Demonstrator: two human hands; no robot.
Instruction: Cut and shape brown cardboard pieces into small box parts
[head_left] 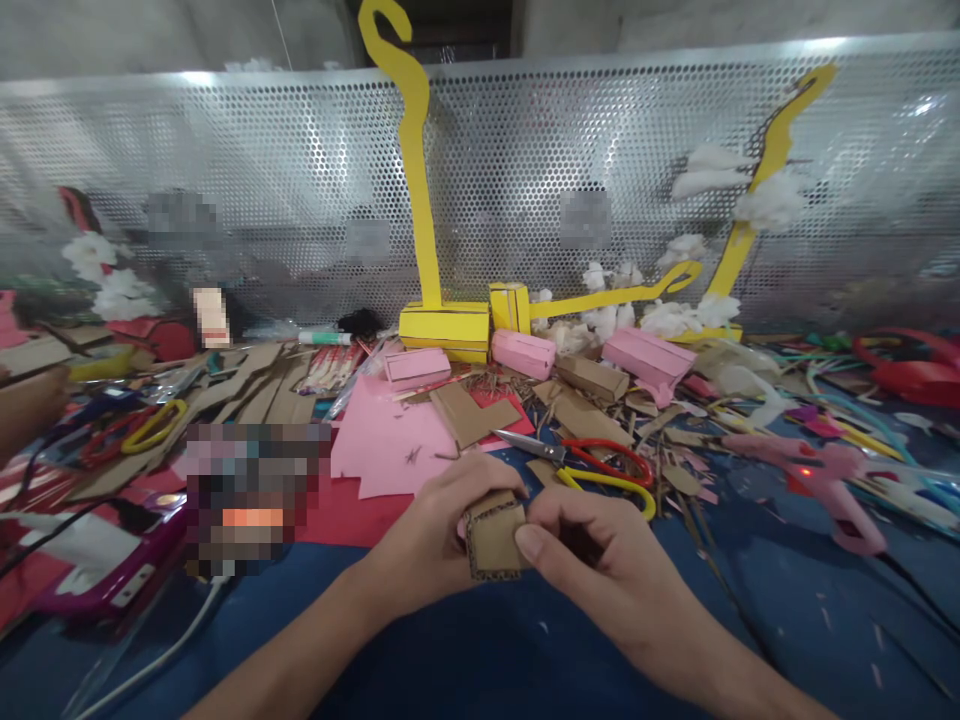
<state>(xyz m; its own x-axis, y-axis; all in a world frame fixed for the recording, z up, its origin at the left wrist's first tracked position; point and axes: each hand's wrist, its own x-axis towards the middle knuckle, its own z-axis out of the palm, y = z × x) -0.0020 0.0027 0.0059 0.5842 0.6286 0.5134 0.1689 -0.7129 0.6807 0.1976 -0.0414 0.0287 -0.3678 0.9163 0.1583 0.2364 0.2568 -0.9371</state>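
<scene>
A small cardboard box (497, 540) is held up close, its brown square end facing me and raw corrugated edges showing. My left hand (427, 530) wraps round it from the left. My right hand (600, 560) grips the right edge of that end between thumb and fingers; the fingertips behind are partly hidden. Just beyond my hands lie scissors (607, 470) with red and yellow handles. Behind them are a pink sheet (382, 440) and a piece of brown cardboard (469, 415) on it.
A pink glue gun (817, 475) with a red light lies right on the blue table (465, 660). A purple power strip (112, 570) with cables is left. Yellow hook-topped stands (442, 325) and pink boxes (416, 368) line the perforated metal panel (510, 160). Another person's arm (26, 405) shows far left.
</scene>
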